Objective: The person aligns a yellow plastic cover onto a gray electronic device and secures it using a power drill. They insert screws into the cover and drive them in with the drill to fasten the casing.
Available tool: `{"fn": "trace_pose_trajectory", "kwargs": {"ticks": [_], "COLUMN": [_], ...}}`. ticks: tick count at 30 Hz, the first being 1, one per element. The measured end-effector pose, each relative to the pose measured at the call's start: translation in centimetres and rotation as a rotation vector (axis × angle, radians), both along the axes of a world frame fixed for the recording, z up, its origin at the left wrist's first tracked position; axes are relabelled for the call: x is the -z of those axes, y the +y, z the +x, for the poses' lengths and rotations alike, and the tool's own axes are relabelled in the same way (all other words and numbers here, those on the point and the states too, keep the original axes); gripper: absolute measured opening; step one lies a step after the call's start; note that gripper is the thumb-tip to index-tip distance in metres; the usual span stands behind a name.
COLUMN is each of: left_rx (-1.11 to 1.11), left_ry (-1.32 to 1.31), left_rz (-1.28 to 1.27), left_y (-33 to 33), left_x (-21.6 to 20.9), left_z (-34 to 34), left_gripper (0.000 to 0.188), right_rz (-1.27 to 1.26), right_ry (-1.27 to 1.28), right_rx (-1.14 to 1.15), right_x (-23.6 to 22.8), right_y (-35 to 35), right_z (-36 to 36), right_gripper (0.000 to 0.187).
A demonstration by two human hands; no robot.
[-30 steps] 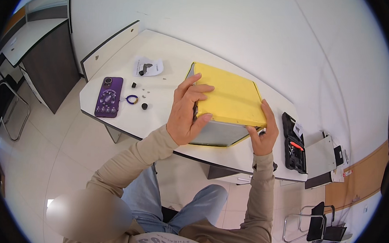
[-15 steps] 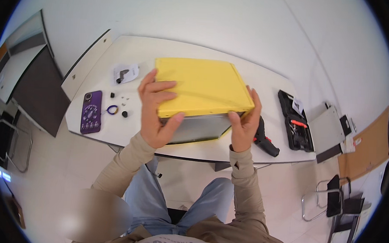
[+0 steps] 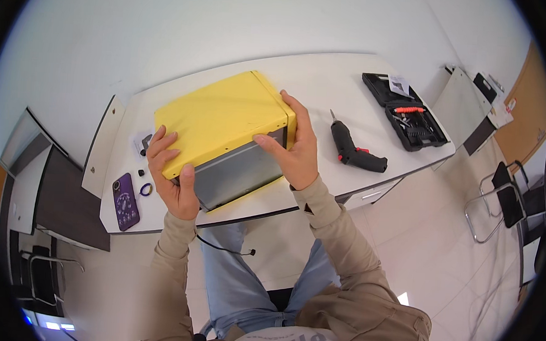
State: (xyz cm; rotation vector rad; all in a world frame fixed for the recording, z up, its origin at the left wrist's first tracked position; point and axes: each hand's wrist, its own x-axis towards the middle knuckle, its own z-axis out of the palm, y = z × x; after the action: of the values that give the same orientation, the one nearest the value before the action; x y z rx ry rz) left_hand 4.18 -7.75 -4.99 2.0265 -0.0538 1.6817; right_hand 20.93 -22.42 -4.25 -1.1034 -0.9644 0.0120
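A box-shaped yellow casing point(image 3: 223, 118) with a grey front panel point(image 3: 245, 172) stands on the table between my hands. My left hand point(image 3: 177, 181) is wrapped round its left front corner, with the thumb at the front edge and the fingers on the yellow top. My right hand point(image 3: 298, 153) grips the right front corner, its thumb on the upper front edge. A black cord point(image 3: 219, 246) with a plug hangs over the table's front edge, below the casing. What lies behind and under the casing is hidden.
Right of the casing lies a black and red cordless screwdriver point(image 3: 351, 150). Farther right sits an opened black tool case point(image 3: 414, 125) with bits. A purple phone point(image 3: 126, 203), a dark blue ring point(image 3: 146, 190) and a partly covered packet point(image 3: 142, 141) are at the left on the white table point(image 3: 318, 74).
The yellow casing has moved left with both hands on it, toward the phone and packet, and is turned. The screwdriver is now fully uncovered. The view has shifted, and the hanging cord shows more.
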Motion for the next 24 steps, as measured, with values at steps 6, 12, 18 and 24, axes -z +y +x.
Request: {"fn": "trace_pose_trajectory", "kwargs": {"ticks": [6, 12, 18, 24], "left_rx": [0.013, 0.073, 0.071, 0.052], "left_ry": [0.072, 0.102, 0.149, 0.175], "left_rz": [0.0, -0.058, -0.043, -0.02], "left_y": [0.0, -0.2, -0.1, 0.3], "left_x": [-0.5, -0.8, -1.1, -1.0], "left_z": [-0.3, -0.5, -0.9, -1.2], "left_gripper": [0.024, 0.025, 0.026, 0.026], "right_rz": [0.043, 0.113, 0.136, 0.067], "right_ry": [0.061, 0.165, 0.065, -0.028], "right_rx": [0.005, 0.045, 0.171, 0.24], "right_x": [0.0, 0.0, -0.3, 0.2], "right_y": [0.1, 0.8, 1.0, 0.6], "right_z": [-0.2, -0.5, -0.8, -0.6], "right_gripper": [0.074, 0.054, 0.045, 0.022]}}
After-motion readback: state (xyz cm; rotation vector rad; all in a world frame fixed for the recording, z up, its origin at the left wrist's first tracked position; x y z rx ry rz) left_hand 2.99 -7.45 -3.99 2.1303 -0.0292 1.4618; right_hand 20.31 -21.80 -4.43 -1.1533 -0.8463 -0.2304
